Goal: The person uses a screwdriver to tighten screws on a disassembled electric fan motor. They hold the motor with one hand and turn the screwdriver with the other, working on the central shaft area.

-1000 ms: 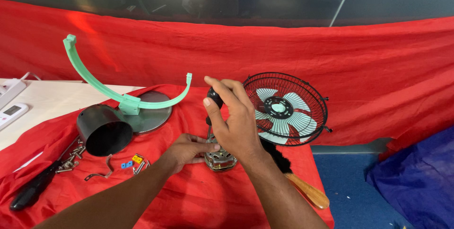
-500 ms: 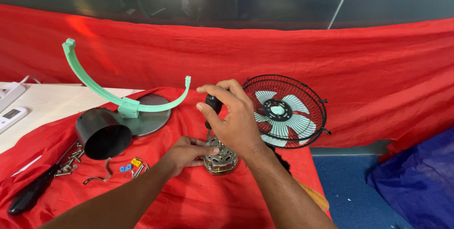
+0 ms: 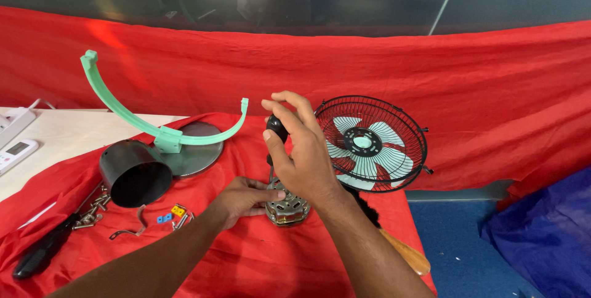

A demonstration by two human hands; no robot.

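Your right hand (image 3: 301, 153) grips a black screwdriver handle (image 3: 276, 128), upright over the fan motor (image 3: 287, 207); left hand (image 3: 243, 198) fingers closed on motor's side, on red cloth (image 3: 246, 261).

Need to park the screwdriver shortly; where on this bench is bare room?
Bare red cloth lies near the front edge, between the left hand and the black-handled tool. The white tabletop behind the black housing is free too. Around the loose screws and clips it is crowded.

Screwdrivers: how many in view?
2. A black-handled screwdriver stands upright in the right hand over the metal fan motor; another black-handled screwdriver lies at the red cloth's left edge. More may be hidden.
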